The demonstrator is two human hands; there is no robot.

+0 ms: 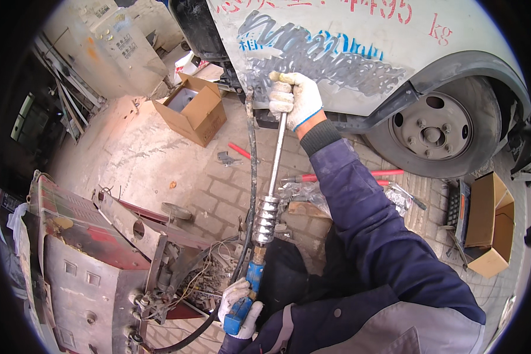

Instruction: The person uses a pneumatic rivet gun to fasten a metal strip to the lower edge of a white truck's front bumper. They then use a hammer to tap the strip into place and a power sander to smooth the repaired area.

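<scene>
A long tool lies across the middle of the view: a blue handle (255, 274) with a brass fitting, a ribbed silver cylinder (267, 220) and a thin bare steel rod (279, 154). My left hand (233, 298), in a white glove, is closed around the blue handle at the near end. At the far end, my gloved right hand (295, 100) wraps its fingers around the rod beside the pale vehicle panel (360, 97). The rod's tip is hidden inside that fist. A dark hose (252, 165) runs alongside the tool, just left of it.
A wheel (433, 134) stands at the right under a dark fender. Open cardboard boxes stand at the far left (205, 121) and right (481, 227). Red-handled tools (312, 177) lie on the paving. A worn metal machine (94, 283) with wires and loose parts fills the lower left.
</scene>
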